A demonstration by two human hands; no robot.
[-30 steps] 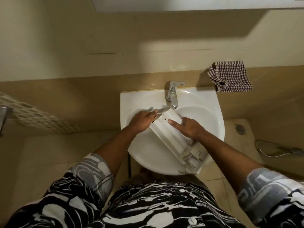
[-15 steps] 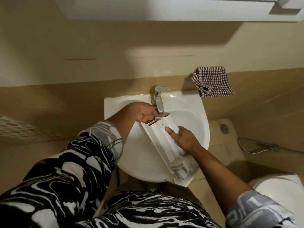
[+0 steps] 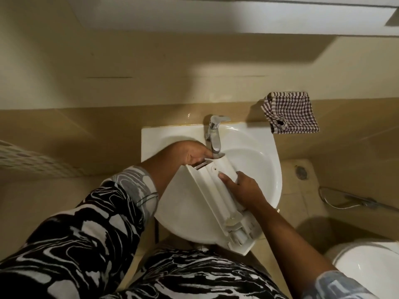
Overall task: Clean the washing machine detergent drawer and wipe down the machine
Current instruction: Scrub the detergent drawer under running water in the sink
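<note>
From the head camera, the white detergent drawer [image 3: 216, 203] lies slantwise across the sink [image 3: 152, 139]. Its far end is tucked under the tap [image 3: 213, 137] at the sink's back edge, and its near end sticks out past the sink's front rim. The left hand [image 3: 190, 153] is at the back of the sink, its fingers curled round the drawer's far end just beside the spout. The right hand [image 3: 244, 190] holds the drawer's middle over the basin, one digit laid flat along the top and the other fingers wrapped over the right side. A checked cloth [image 3: 290, 113] hangs on the wall behind and right of the sink. A toilet [image 3: 367, 264] stands to the sink's front right, and a floor drain [image 3: 301, 170] lies right of it.
</note>
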